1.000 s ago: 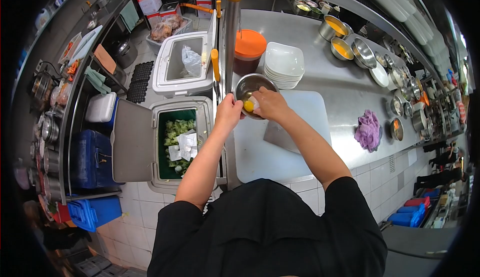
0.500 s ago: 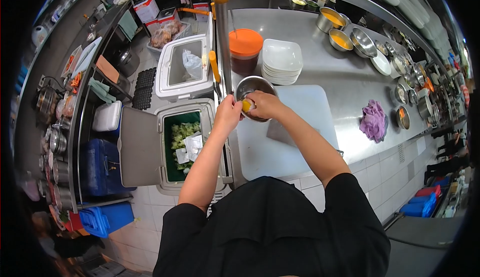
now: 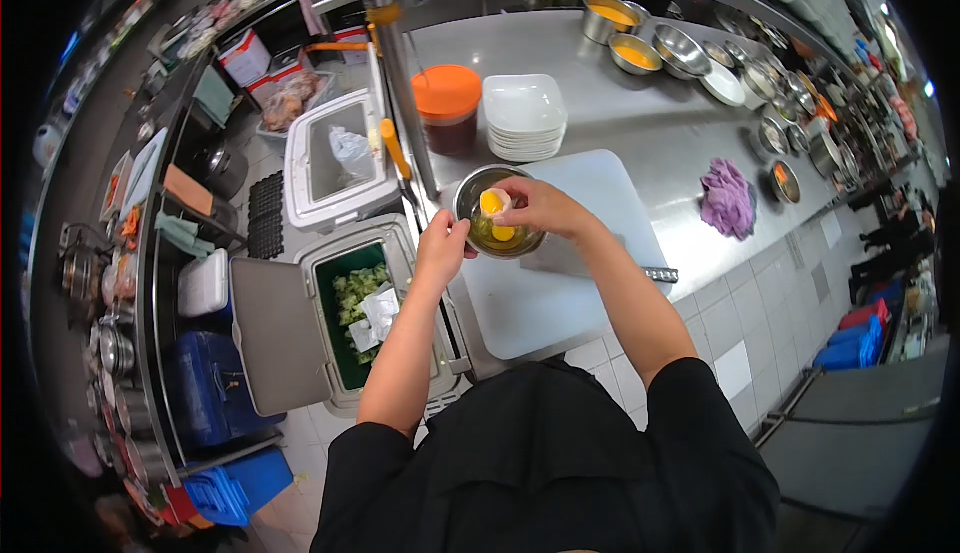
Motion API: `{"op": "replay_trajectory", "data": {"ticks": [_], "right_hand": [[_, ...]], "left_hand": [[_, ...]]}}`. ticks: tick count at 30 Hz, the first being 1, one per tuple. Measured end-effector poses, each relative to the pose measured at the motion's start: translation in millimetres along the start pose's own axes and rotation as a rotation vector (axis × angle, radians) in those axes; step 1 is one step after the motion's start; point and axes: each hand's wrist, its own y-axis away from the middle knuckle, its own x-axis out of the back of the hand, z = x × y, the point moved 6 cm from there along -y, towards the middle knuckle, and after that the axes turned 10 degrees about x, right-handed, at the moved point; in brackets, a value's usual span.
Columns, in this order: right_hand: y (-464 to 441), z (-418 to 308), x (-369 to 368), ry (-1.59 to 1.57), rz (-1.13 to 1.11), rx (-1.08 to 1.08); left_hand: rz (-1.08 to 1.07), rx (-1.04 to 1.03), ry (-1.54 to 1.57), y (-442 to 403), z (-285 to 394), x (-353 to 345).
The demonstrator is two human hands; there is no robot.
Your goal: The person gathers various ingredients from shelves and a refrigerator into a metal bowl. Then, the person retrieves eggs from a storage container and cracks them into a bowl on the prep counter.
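Observation:
My right hand (image 3: pixel 538 207) pinches a cracked eggshell (image 3: pixel 517 189) over a round metal bowl (image 3: pixel 533 249). A yellow yolk (image 3: pixel 493 202) shows at the shell's opening. Another yolk (image 3: pixel 503 234) lies in clear egg white inside the bowl. My left hand (image 3: pixel 441 246) is closed at the bowl's left rim, thumb at the edge and fingertips just below it. The bowl stands at the far left part of a white cutting board (image 3: pixel 545 303). A cleaver (image 3: pixel 570 258) lies on the board, partly hidden under my right forearm, its handle sticking out to the right.
White square plates (image 3: pixel 524 103) are stacked behind the bowl, beside an orange-lidded tub (image 3: pixel 447 103). A purple cloth (image 3: pixel 729 200) lies on the right of the steel counter (image 3: pixel 640 133). Left of the counter stands an open bin (image 3: pixel 320 253) with greens. Metal bowls (image 3: pixel 682 51) line the back.
The egg has opened, and a yolk now shows at the shell while another is visible in the bowl. My hands have drawn apart, the left moving to the rim. The camera view has shifted.

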Motion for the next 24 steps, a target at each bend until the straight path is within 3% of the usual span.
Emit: {"op": "replay_trajectory", "data": {"ticks": [6, 12, 22, 24], "right_hand": [[48, -31, 41, -0.031, 0.177, 0.022], [122, -86, 97, 0.264, 0.296, 0.075], [321, -103, 209, 0.341, 0.397, 0.149], [374, -76, 244, 0.372, 0.422, 0.161]], "left_hand": [[-0.138, 0.013, 0.062, 3, 0, -46], [-0.227, 0.006, 0.046, 26, 17, -114], [-0.443, 0.046, 0.084, 92, 27, -312], [-0.472, 0.072, 0.085, 114, 34, -369]]}}
